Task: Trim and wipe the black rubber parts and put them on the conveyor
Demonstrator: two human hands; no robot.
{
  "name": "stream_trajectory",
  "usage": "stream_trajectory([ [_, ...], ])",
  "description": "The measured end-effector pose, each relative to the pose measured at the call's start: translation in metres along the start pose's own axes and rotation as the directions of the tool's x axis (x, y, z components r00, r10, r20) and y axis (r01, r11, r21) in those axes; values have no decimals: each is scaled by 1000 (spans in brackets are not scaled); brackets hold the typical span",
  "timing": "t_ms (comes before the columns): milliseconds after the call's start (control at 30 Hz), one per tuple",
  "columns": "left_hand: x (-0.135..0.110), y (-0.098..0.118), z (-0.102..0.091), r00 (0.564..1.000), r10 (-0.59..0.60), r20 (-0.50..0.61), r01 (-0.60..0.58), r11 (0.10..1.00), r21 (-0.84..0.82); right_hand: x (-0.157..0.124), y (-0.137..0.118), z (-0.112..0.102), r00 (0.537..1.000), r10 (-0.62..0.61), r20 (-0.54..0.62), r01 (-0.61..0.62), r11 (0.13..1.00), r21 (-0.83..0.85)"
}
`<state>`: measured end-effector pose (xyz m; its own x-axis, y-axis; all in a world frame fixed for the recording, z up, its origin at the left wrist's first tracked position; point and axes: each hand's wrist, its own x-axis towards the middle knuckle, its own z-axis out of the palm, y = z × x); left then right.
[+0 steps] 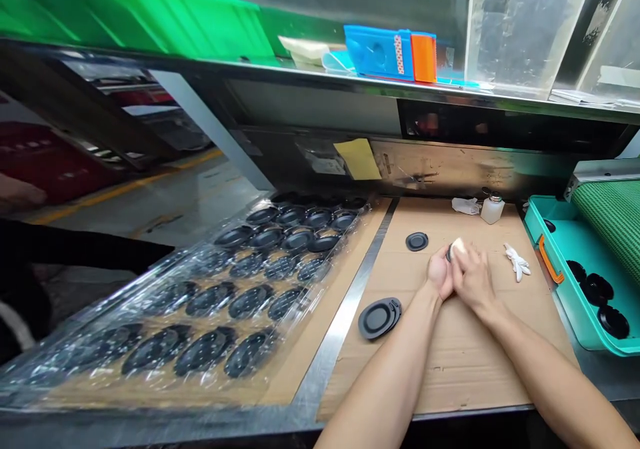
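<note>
The head-worn camera is looking forward and down from above the near edge of the cardboard sheet [480, 375], close over the left hand [440, 273] and right hand [474, 281].

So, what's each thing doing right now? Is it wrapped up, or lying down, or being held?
left hand, cupped around the black disc
right hand, pressing the white cloth on the disc
white cloth, bunched up
black disc, held, mostly hidden
stacked black discs, lying flat
clear plastic sheet, covering rows of black discs
white gloves, crumpled
plastic bottle, upright
teal tray, holding black discs

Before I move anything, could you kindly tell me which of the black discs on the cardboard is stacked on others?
The fanned stack beside the metal strip: its discs overlap, whereas the disc farther back lies alone.
</note>
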<state>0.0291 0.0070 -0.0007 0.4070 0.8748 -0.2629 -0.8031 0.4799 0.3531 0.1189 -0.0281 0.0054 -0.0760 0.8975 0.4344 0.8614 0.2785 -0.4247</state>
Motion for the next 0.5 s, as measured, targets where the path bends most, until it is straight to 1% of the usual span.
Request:
stream_trajectory([
  [67, -1, -1, 2, 1000, 19, -21, -19, 1000, -3, 1, 1, -2, 998, 69, 3, -69, 997, -24],
  [100, -2, -1, 3, 999, 25, -33, -26, 1000, -8, 1, 1, -2, 998, 63, 4, -63, 998, -32],
  [200, -5, -3, 7, 999, -3, -34, 3, 1000, -26, 1, 2, -3, 999, -48, 15, 49, 998, -48],
  [233, -5, -3, 8, 1000, -4, -30, 3, 1000, -30, 0, 2, -3, 999, -34, 16, 35, 998, -59],
  [300, -6, -3, 8, 999, 16, -35, -17, 999, -38, 0, 3, -3, 999, 38, 11, -37, 996, -79],
  [333, -6, -3, 8, 999, 27, -36, -28, 998, -47, -1, 4, -3, 999, 40, 5, -39, 996, -77],
  [433, -4, -3, 7, 1000, 10, -12, -11, 997, -72, -1, 7, 0, 997, -82, -5, 81, 996, -47],
  [500, -3, -2, 7, 1000, 28, -3, -28, 997, -77, 1, 10, 3, 999, -32, -31, 31, 998, -55],
])
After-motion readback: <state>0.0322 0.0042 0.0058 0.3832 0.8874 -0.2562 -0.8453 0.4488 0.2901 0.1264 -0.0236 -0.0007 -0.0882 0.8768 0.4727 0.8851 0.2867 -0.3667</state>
